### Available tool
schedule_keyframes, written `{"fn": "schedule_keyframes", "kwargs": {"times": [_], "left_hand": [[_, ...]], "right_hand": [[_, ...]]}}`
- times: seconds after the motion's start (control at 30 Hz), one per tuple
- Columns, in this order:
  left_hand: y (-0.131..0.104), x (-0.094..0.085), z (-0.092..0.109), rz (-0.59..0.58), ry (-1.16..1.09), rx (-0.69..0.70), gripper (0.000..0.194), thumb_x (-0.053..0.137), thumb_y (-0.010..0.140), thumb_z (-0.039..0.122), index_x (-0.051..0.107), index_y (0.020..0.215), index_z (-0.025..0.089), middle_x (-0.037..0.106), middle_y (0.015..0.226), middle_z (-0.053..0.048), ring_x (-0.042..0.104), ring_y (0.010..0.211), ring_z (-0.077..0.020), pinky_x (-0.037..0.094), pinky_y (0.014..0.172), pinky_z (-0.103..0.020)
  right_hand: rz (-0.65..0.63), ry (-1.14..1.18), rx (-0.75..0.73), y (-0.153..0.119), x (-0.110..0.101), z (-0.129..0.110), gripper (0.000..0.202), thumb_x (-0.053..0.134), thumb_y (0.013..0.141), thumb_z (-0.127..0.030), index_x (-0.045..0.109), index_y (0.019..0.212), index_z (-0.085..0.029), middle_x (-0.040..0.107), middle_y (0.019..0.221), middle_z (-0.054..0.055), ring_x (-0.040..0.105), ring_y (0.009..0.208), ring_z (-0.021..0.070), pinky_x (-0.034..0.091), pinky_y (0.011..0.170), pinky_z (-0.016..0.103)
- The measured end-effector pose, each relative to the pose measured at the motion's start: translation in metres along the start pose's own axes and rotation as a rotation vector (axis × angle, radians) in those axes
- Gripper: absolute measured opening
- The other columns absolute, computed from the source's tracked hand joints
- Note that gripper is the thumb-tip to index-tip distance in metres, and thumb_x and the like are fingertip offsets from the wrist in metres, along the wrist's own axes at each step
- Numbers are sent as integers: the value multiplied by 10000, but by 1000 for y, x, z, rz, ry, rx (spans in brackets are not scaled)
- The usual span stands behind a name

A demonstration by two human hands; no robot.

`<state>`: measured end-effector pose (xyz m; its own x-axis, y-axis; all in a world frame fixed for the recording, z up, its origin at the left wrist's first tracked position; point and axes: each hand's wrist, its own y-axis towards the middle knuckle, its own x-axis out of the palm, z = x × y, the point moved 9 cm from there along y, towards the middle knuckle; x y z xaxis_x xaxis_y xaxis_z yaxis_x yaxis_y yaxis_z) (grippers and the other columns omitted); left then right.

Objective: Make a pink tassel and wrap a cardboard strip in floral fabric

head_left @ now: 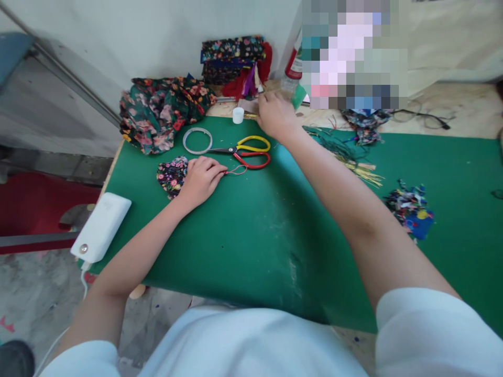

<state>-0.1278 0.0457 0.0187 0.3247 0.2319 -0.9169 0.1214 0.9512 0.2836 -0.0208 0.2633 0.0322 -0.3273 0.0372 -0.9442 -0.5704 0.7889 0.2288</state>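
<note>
My left hand (202, 180) rests on the green mat (236, 235), its fingers closed on a thin red cord (238, 170) that ends in a loop. Under and beside that hand lies a small dark floral cloth piece (172, 175). My right hand (275, 112) reaches to the back edge of the mat, near a white cap (238, 115) and a clear bottle with a red label (293, 68). Its fingertips are at a flat brownish item, and I cannot make out whether they grip it. Scissors with yellow and red handles (253, 160) lie between the hands, touching a tape ring (184, 141).
Bunched floral fabric (153, 112) sits at the back left, folded floral cloth (231, 50) behind. A white power bank (102, 228) lies at the left edge. Green cords (338, 146), glasses (426, 119) and a pile of small floral pieces (406, 204) are at the right.
</note>
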Motion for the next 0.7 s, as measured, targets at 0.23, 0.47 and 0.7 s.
{"fn": "schedule_keyframes", "kwargs": {"times": [0.23,0.47,0.7], "left_hand": [[-6,1,5,-61,11,-7,294,486,991,331,692,1144,188,673,1114,-98,563,1091,-245,362,912,-397],[-5,1,5,-68,12,-11,289,488,983,321,679,1149,182,665,1112,-101,563,1097,-250,367,913,-396],[-7,2,6,-62,19,-11,302,483,980,320,665,1163,164,662,1127,-115,569,1111,-259,383,914,-399]], "right_hand": [[26,153,102,18,9,6,252,643,939,-398,591,941,-151,601,875,62,427,1040,173,403,911,383],[109,88,175,-1,-28,-1,317,692,870,-244,591,1165,-192,605,1265,125,541,1058,240,481,894,445],[139,54,-145,-87,-72,-43,443,634,905,-405,589,1239,-118,638,1218,184,571,1101,313,476,944,480]]}}
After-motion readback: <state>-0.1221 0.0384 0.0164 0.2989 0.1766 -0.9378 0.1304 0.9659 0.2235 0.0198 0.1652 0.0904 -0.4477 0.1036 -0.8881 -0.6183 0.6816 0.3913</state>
